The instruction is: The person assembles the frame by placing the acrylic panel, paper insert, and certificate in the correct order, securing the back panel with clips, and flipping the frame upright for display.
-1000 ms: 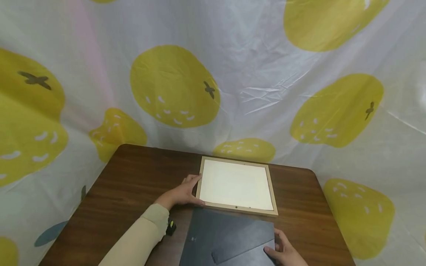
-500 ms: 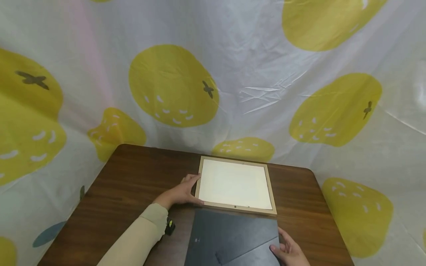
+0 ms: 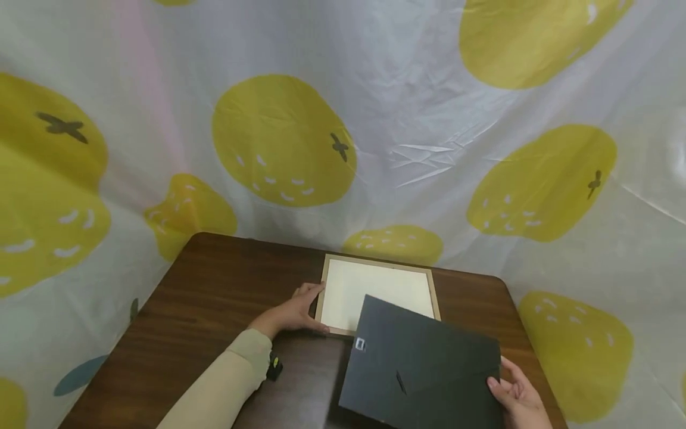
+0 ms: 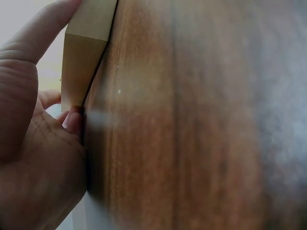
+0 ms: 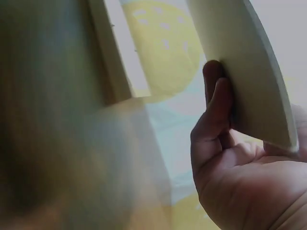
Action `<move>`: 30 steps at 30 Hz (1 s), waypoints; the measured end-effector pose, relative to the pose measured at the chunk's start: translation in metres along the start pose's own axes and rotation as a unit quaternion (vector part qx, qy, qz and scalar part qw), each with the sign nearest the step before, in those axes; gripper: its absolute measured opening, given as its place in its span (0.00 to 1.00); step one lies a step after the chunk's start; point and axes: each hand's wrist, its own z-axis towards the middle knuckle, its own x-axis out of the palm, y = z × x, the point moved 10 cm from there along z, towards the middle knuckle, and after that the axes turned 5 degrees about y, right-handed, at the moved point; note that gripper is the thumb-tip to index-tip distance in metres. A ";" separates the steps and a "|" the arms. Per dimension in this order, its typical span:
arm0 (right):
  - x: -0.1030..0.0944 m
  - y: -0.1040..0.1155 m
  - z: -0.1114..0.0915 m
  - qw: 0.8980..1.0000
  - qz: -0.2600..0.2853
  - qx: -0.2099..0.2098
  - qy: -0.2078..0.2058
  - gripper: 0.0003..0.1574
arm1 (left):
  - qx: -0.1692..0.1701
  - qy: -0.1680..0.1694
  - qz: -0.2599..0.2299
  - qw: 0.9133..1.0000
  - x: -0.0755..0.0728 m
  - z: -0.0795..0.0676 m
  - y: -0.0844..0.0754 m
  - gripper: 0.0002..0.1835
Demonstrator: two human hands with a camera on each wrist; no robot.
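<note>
A light wooden picture frame (image 3: 375, 261) lies flat near the table's back edge, with a white panel (image 3: 370, 286) inside it. My left hand (image 3: 292, 310) holds the frame's near left corner, thumb on the front side and fingers on the left side. In the left wrist view that wooden corner (image 4: 81, 60) sits between thumb and fingers. My right hand (image 3: 521, 393) pinches the right edge of a dark grey backing board (image 3: 423, 369), raised and tilted over the frame's front part. Its pale inner face (image 5: 244, 76) shows in the right wrist view. The board hides the frame's near right corner.
The brown wooden table (image 3: 230, 286) has rounded back corners. A white curtain (image 3: 407, 119) with yellow fruit prints hangs right behind it and along both sides. A small black device (image 3: 274, 366) sits at my left wrist.
My right hand has lifted the backing board and moved it right, turning it so that it now overlaps the frame. My left hand has stayed at the frame's corner.
</note>
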 end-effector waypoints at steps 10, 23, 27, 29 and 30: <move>-0.029 0.048 0.030 0.986 -0.024 -0.067 -0.148 0.28 | -0.004 -0.004 0.007 1.000 0.002 -0.001 0.007 0.69; -0.033 0.059 0.101 0.972 -0.137 0.000 -0.193 0.29 | 0.007 -0.011 0.012 1.000 -0.003 -0.004 0.007 0.69; -0.031 0.058 0.123 0.969 -0.153 0.022 -0.194 0.29 | 0.009 -0.014 0.014 1.000 -0.005 -0.004 0.003 0.67; -0.029 0.057 0.134 0.971 -0.150 0.025 -0.186 0.30 | 0.009 -0.016 0.014 1.000 -0.007 -0.004 0.002 0.67; -0.027 0.056 0.140 0.972 -0.148 0.026 -0.180 0.31 | 0.008 -0.017 0.015 1.000 -0.007 -0.004 0.003 0.67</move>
